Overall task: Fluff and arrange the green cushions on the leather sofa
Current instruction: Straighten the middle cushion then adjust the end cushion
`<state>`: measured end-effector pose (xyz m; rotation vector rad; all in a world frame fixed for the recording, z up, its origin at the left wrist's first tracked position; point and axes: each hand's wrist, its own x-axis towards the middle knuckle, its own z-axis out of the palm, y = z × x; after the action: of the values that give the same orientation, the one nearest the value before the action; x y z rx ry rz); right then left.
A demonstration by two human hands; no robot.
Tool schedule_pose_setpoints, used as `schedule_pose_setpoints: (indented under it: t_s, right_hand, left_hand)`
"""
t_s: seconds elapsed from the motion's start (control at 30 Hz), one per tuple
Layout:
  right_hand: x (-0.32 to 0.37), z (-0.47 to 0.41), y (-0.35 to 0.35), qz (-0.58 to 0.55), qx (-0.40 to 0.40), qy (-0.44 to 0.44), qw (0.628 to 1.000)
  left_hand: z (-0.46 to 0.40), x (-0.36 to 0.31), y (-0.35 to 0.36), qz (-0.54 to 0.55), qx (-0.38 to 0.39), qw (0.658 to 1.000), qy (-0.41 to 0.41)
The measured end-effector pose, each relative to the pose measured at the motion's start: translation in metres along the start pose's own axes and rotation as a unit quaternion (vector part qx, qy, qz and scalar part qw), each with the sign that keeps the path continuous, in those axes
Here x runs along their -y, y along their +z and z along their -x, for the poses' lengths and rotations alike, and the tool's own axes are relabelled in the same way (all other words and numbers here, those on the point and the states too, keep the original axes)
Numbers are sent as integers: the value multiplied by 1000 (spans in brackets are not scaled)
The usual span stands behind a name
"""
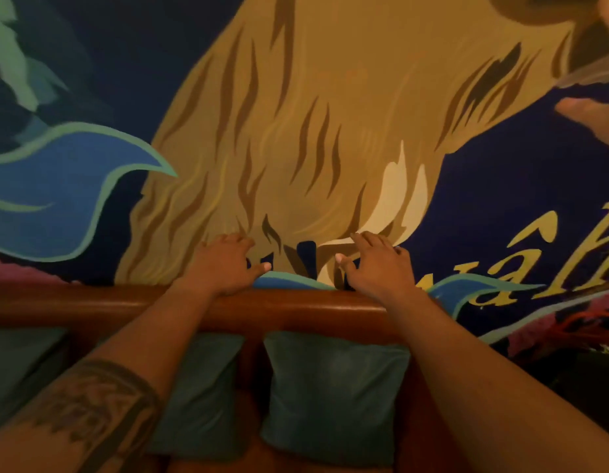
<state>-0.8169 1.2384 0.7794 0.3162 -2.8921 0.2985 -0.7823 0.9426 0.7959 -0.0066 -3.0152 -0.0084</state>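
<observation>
1. Head view looks steeply down over the back of the leather sofa, with the painted mural wall filling most of what I can see behind it.

2. Both arms reach forward over the seat. The left hand lies at the top of the sofa back, fingers loosely bent toward the wall and thumb stretched out to the side; it holds nothing.

3. The right hand sits just beside it to the right, fingers spread and lightly curved, fingertips at or near the wall. It also holds nothing. Whether either palm truly bears weight on the leather I cannot tell, but it looks like bracing while the person leans in.

4. The green cushions are down below the hands, propped upright against the backrest. The right cushion stands square and in full view between the two forearms, fairly plump with its top edge level.

5. The middle cushion stands just beside it, a narrow strip of leather showing between them; the tattooed left forearm crosses in front and hides its left part.

6. A third cushion lies at the far left, at a different tilt from the other two and only partly in view.

7. My reading: the two nearer cushions look set in their places, and the hands rest clear of them, so the far-left one seems the likeliest to need attention yet.
</observation>
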Motion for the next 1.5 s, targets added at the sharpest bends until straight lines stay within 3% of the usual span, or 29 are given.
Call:
schedule_pose_setpoints:
  t_s: [0.47,0.7,0.87,1.1,1.2,1.37,1.5]
  right_hand:
    - [277,18,2,-7,42,-28,999]
    - [356,5,7,-9,29,-70,997]
    - [373,-4,29,-21,26,-71,997]
    - [364,0,101,-30,74,4,997]
    - [354,15,154,-50,94,54,993]
    - [337,61,272,-69,143,127,979]
    - [322,98,371,-95,153,194,964]
  left_hand:
    - [91,248,-44,-17,18,1000,4]
    - [109,305,-41,-2,7,1000,-4]
    - [110,316,-28,-2,14,1000,-12]
    - [90,332,38,29,77,997,1]
    - [84,344,95,34,82,996,21]
    - [93,355,214,36,167,985,16]
    - [100,369,309,80,139,986,-37]
